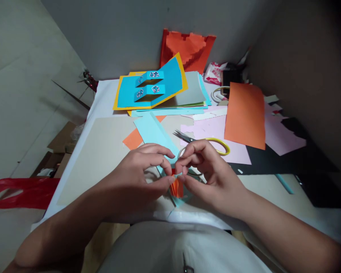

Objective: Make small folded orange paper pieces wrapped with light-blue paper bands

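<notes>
My left hand (138, 172) and my right hand (208, 167) meet over the middle of the table. Their fingertips pinch a small folded piece of orange and light blue paper (176, 187) from both sides, and the fingers hide part of it. Just beyond my right hand lie yellow-handled scissors (204, 143), blades pointing left, on a pink paper sheet (216, 136). A long light blue paper strip (153, 131) runs from under my left fingers toward the far side. Beneath my wrists is a beige card sheet (93, 161).
A blue and yellow pop-up card (170, 81) and an orange pop-up card (187, 49) stand at the back. An orange sheet (246, 115) and black paper (287, 159) lie to the right. Walls close the far and right sides; a red plastic bag (19, 191) hangs at left.
</notes>
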The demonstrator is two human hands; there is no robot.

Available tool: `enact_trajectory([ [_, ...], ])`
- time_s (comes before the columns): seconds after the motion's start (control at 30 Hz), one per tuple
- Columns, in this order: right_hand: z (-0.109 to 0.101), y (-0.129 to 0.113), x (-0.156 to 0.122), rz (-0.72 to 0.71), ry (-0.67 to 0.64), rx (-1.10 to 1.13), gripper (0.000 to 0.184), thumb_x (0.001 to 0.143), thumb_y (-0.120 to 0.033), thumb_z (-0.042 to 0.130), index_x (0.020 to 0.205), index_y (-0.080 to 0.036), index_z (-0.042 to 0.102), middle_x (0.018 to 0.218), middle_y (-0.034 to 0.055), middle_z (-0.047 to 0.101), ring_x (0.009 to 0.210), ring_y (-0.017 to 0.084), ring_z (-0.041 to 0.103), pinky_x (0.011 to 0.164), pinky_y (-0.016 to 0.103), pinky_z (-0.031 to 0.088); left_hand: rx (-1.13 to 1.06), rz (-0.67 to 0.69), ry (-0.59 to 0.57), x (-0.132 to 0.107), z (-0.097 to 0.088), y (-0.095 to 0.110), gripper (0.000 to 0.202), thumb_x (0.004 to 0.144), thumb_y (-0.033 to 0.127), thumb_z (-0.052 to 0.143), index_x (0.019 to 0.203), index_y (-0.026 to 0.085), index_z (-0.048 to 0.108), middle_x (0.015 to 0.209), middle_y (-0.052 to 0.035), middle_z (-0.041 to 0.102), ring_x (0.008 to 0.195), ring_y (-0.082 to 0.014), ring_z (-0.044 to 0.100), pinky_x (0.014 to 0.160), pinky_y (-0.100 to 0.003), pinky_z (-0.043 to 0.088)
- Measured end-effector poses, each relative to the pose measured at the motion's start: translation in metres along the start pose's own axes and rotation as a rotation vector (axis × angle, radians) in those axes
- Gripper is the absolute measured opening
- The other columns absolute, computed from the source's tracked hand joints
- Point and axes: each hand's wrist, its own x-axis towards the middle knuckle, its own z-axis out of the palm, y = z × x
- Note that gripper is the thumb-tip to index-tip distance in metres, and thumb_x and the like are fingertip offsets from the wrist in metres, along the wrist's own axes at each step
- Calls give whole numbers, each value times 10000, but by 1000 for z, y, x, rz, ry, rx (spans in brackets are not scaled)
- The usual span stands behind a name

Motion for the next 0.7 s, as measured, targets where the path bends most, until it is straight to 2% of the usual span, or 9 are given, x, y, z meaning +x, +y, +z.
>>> enact_trajectory([
  [0.17, 1, 0, 1, 15, -11, 18, 336, 838, -23, 579, 1027, -259, 434, 916, -1, 603, 813, 136, 567, 743, 293, 502, -6, -13, -79, 0, -2, -2, 87, 798, 203, 659, 791, 221, 743, 1155, -34, 687, 1091, -181, 630, 939, -259, 472],
  [0.37, 1, -1, 3, 27, -7, 38, 316, 840, -32, 578, 1010, -256, 436, 896, -11, 599, 800, 131, 558, 739, 284, 493, -68, -44, -155, 0, -5, -4, 134, 811, 223, 648, 832, 240, 779, 1164, -12, 689, 1037, -157, 654, 929, -229, 465],
  [0.57, 1, -1, 3, 28, 17, 22, 297, 839, -59, 600, 1000, -259, 450, 898, -9, 612, 799, 138, 579, 740, 292, 501, -175, -121, -170, 0, -6, -2, 120, 799, 222, 670, 830, 227, 786, 1124, -17, 708, 1025, -179, 669, 920, -252, 483],
  [0.7, 1, -1, 3, 13, 27, 8, 297, 849, -50, 591, 1006, -258, 450, 906, -2, 619, 806, 140, 579, 750, 300, 501, -244, -167, -173, 1, -7, -1, 120, 814, 289, 689, 812, 218, 786, 1086, -28, 725, 1021, -195, 673, 912, -265, 499],
])
